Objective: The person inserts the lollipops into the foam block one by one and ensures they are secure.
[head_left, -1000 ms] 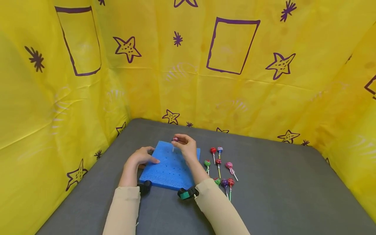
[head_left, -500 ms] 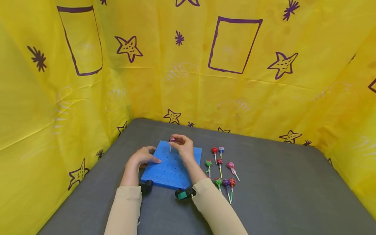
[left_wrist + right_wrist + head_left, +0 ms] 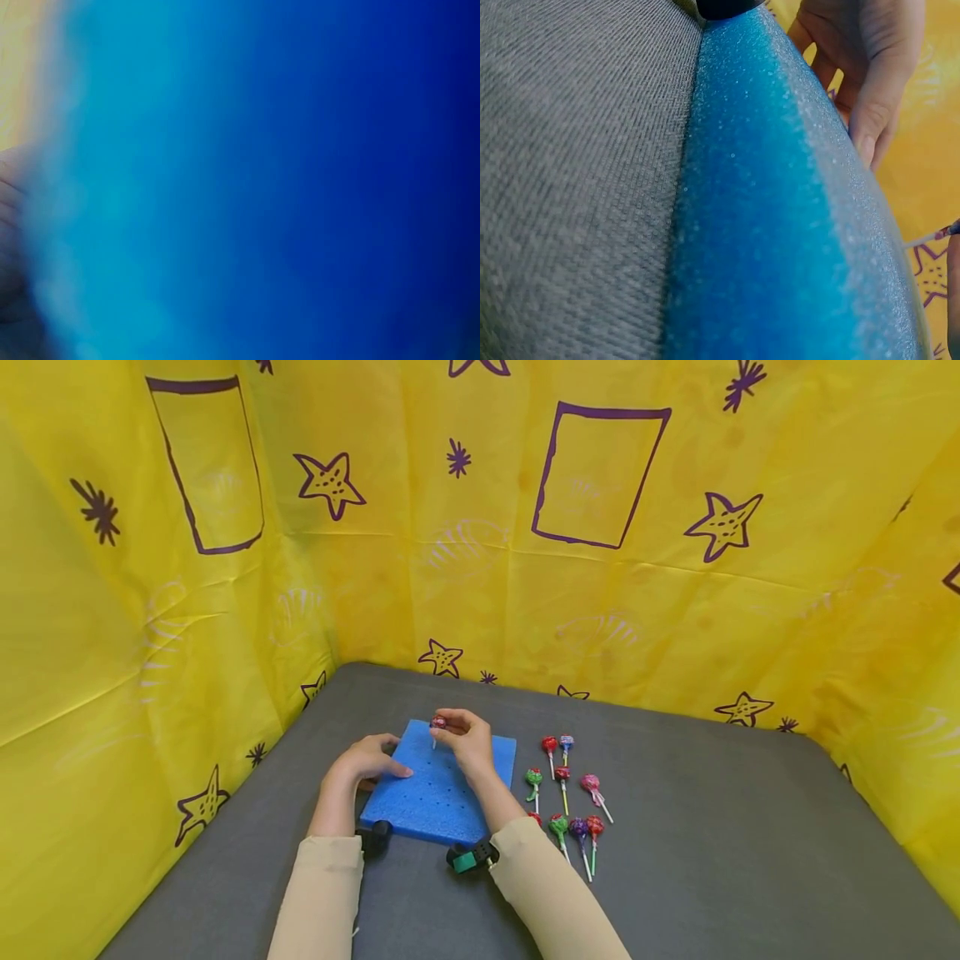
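A blue foam board (image 3: pixel 420 818) with small holes in its top lies on the grey table. My left hand (image 3: pixel 365 759) grips its left edge, thumb (image 3: pixel 868 146) on top. Over the board's far part, my right hand (image 3: pixel 471 745) pinches a lollipop (image 3: pixel 438 722) by its dark red wrapped head, with the white stick (image 3: pixel 922 241) pointing down. The stick's lower end meets the board's top; how deep it sits cannot be told. Blurred blue foam (image 3: pixel 225 180) fills most of the left wrist view, hiding nearly all of that hand.
Right of the board lie several lollipops, among them a pink one (image 3: pixel 591 783), a green one (image 3: pixel 558 824), a purple one (image 3: pixel 578 827) and a red one (image 3: pixel 550 743). A yellow patterned cloth (image 3: pixel 480 585) hangs behind the grey table (image 3: pixel 712 827).
My right hand has moved a little left and lower with the lollipop, bringing its stick down to the board. My left hand keeps its place on the board's edge.
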A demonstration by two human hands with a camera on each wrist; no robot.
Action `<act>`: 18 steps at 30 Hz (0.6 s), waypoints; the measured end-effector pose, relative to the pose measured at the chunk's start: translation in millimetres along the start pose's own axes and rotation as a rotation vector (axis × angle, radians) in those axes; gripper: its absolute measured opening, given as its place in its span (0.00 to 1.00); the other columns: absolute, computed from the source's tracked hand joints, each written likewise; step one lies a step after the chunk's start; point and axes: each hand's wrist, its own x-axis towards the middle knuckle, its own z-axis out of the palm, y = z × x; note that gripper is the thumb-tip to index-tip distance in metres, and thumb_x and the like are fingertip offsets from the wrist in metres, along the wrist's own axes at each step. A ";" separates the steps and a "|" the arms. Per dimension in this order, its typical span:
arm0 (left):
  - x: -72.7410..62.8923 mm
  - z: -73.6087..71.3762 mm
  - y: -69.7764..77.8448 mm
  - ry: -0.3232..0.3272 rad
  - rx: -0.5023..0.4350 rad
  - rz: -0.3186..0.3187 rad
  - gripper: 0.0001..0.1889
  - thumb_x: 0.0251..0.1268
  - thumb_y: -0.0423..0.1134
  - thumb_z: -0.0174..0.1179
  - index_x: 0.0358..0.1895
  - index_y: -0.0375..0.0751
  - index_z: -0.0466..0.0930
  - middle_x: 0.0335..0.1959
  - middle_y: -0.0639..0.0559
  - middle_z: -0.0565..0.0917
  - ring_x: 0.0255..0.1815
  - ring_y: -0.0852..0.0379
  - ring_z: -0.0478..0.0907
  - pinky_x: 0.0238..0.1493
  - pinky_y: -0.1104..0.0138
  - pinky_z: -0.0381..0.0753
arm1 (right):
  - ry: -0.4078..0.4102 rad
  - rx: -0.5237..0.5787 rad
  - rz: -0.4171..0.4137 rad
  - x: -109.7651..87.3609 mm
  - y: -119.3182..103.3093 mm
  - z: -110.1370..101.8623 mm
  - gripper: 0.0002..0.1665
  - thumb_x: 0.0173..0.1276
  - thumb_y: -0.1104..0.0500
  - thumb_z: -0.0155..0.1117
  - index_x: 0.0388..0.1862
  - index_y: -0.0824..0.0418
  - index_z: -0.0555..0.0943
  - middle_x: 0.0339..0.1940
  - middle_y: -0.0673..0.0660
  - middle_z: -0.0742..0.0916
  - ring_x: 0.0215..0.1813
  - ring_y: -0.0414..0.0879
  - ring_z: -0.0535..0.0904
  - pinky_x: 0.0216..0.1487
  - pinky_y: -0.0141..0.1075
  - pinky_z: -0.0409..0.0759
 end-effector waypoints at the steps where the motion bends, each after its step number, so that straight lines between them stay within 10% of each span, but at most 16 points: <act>1: 0.2 0.0 0.0 0.000 0.000 0.001 0.42 0.56 0.47 0.71 0.73 0.37 0.62 0.70 0.29 0.66 0.57 0.35 0.75 0.53 0.46 0.83 | -0.001 -0.007 -0.008 -0.3 0.8 -0.2 0.19 0.60 0.70 0.69 0.51 0.73 0.82 0.51 0.71 0.86 0.48 0.53 0.86 0.47 0.34 0.86; 18: 1.0 0.4 -0.5 0.005 0.008 -0.003 0.43 0.56 0.47 0.71 0.73 0.38 0.62 0.70 0.29 0.67 0.57 0.35 0.76 0.52 0.46 0.83 | -0.003 -0.012 -0.012 16.0 35.0 -0.4 0.20 0.62 0.66 0.70 0.54 0.68 0.83 0.50 0.68 0.87 0.47 0.44 0.85 0.47 0.32 0.86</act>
